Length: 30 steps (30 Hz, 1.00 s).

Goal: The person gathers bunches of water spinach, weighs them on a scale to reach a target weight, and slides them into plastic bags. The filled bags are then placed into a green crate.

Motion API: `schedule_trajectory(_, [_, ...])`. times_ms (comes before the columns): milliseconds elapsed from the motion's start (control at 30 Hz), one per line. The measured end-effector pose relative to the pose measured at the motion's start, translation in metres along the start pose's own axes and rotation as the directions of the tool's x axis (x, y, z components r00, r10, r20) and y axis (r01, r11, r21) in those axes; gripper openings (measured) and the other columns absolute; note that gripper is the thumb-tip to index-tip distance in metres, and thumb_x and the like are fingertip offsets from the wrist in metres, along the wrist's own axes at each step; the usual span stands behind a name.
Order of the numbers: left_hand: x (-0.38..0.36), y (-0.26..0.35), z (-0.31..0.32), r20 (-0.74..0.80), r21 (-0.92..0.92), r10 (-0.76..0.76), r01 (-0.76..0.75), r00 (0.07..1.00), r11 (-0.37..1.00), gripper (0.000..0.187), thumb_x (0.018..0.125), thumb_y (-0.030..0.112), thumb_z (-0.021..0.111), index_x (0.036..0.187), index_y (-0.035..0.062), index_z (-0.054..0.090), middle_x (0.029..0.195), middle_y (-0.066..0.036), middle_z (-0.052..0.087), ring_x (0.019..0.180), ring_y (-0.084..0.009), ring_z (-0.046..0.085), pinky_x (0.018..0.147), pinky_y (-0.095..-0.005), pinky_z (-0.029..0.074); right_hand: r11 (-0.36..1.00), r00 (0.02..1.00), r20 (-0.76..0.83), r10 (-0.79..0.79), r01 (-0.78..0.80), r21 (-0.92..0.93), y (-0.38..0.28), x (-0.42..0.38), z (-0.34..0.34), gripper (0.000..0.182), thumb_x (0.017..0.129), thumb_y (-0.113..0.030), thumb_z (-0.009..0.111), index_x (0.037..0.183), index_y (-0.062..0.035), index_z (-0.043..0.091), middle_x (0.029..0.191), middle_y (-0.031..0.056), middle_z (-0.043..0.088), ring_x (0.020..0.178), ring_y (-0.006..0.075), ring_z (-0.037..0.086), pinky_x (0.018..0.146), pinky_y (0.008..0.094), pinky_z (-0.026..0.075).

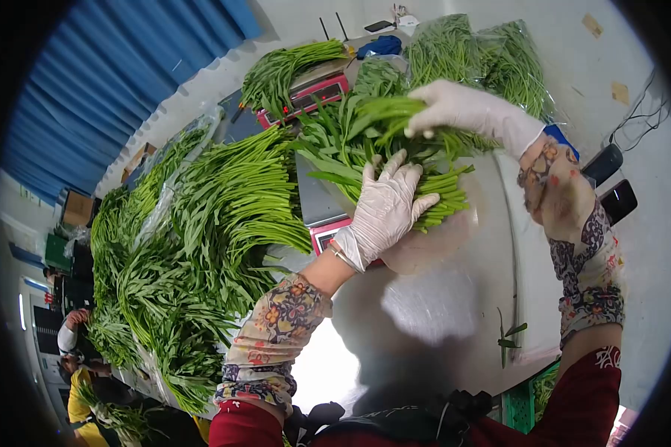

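My left hand (386, 207), in a white glove, lies with spread fingers on a bunch of leafy green stems (443, 195) on a scale (322, 200) with a red front. Above it, my right hand (458, 112), also gloved, has its fingers curled round a smaller bunch of greens (388, 112), partly blurred. The cut stem ends of the lower bunch point right, its leaves left.
A large heap of greens (201, 223) covers the left of the metal table (425, 328). Another bunch (287, 71) rests on a second red scale (306, 100). Bagged greens (443, 52) stand at the back. Phones (617, 201) lie right. A person in yellow (82, 402) is at lower left.
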State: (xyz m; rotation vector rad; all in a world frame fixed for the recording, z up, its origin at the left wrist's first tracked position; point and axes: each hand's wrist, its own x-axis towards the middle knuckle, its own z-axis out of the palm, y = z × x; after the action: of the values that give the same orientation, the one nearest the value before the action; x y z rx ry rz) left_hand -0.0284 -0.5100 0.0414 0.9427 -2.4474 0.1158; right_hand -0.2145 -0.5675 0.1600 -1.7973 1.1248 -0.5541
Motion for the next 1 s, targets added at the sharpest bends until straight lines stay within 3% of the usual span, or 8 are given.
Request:
schedule_trajectory(167, [0.005,0.000,-0.009,0.147,0.030,-0.024,0.020,0.989,0.999,0.045,0.092,0.041,0.049,0.118,0.0052,0.055,0.108,-0.012,0.062,0.111,-0.0253,0.053,0.105,-0.0536,0.019,0.823,0.892,-0.405,-0.203,0.379,0.422,0.010,0.009,-0.124,0.026,0.086,-0.022,0.061,0.102,-0.0009,0.061,0.079,-0.0013,0.060,0.068,0.0070,0.054,0.062,0.0192,0.045])
schedule_trajectory(233, [0.006,-0.001,-0.007,0.158,0.044,0.000,-0.007,0.987,0.999,0.045,0.092,0.041,0.048,0.120,0.0055,0.055,0.107,-0.010,0.063,0.110,-0.0246,0.053,0.105,-0.0551,0.018,0.679,0.843,-0.520,-0.139,0.463,0.569,-0.030,-0.019,-0.142,0.023,0.084,-0.015,0.064,0.097,0.0039,0.060,0.072,0.0104,0.064,0.061,0.0210,0.065,0.053,0.0287,0.056])
schedule_trajectory(433, [-0.005,0.023,-0.034,0.006,-0.042,0.047,-0.046,0.999,0.998,0.055,0.091,0.042,0.049,0.131,0.0033,0.045,0.127,-0.017,0.052,0.124,-0.0312,0.044,0.108,-0.0553,0.016,0.619,0.524,-0.813,-0.255,0.734,0.279,-0.113,-0.081,-0.069,0.010,0.087,-0.004,0.057,0.092,0.0045,0.061,0.076,0.0074,0.064,0.063,0.0109,0.062,0.051,0.0211,0.054])
schedule_trajectory(533, [-0.058,0.076,-0.072,0.128,-0.457,0.059,0.006,0.990,0.889,0.060,0.090,0.043,0.051,0.131,0.0002,0.043,0.130,-0.018,0.049,0.126,-0.0336,0.041,0.109,-0.0470,0.023,0.753,0.735,-0.600,-0.316,0.579,0.313,-0.111,-0.106,0.018,0.020,0.088,-0.014,0.058,0.100,0.0011,0.062,0.083,0.0062,0.063,0.073,0.0109,0.059,0.062,0.0233,0.051])
schedule_trajectory(633, [-0.129,0.127,-0.083,0.302,-0.853,0.121,0.211,0.946,0.478,0.070,0.087,0.047,0.056,0.135,-0.0012,0.037,0.135,-0.022,0.042,0.125,-0.0369,0.041,0.105,-0.0421,0.033,0.955,0.993,-0.090,-0.074,0.096,0.280,-0.094,-0.153,0.109,0.027,0.090,-0.023,0.057,0.104,-0.0001,0.058,0.085,0.0066,0.060,0.081,0.0141,0.056,0.069,0.0269,0.045])
schedule_trajectory(700, [-0.159,0.139,-0.107,0.636,-0.745,0.137,0.558,0.760,0.365,0.077,0.086,0.048,0.057,0.138,-0.0022,0.031,0.140,-0.022,0.036,0.129,-0.0332,0.037,0.107,-0.0399,0.030,0.965,0.940,0.307,0.147,-0.205,0.164,-0.073,-0.180,0.163,0.032,0.089,-0.026,0.056,0.109,-0.0008,0.057,0.090,0.0149,0.061,0.085,0.0276,0.059,0.074,0.0351,0.046])
schedule_trajectory(800, [-0.215,0.153,-0.113,0.850,-0.477,0.176,0.868,0.496,-0.139,0.083,0.086,0.049,0.060,0.141,-0.0030,0.025,0.143,-0.021,0.032,0.135,-0.0258,0.029,0.111,-0.0359,0.026,0.991,0.924,0.374,-0.078,0.031,0.132,-0.046,-0.200,0.216,0.034,0.089,-0.022,0.056,0.112,0.0030,0.054,0.090,0.0162,0.061,0.082,0.0246,0.059,0.076,0.0356,0.047])
schedule_trajectory(1000, [-0.279,0.171,-0.113,0.789,-0.577,0.135,0.799,0.599,-0.170,0.080,0.087,0.048,0.058,0.141,-0.0022,0.028,0.144,-0.017,0.031,0.136,-0.0255,0.026,0.112,-0.0370,0.020,0.958,0.790,0.611,0.051,-0.212,0.195,-0.071,-0.201,0.232,0.025,0.089,-0.016,0.053,0.104,0.0046,0.056,0.086,0.0073,0.060,0.078,0.0133,0.056,0.071,0.0302,0.048])
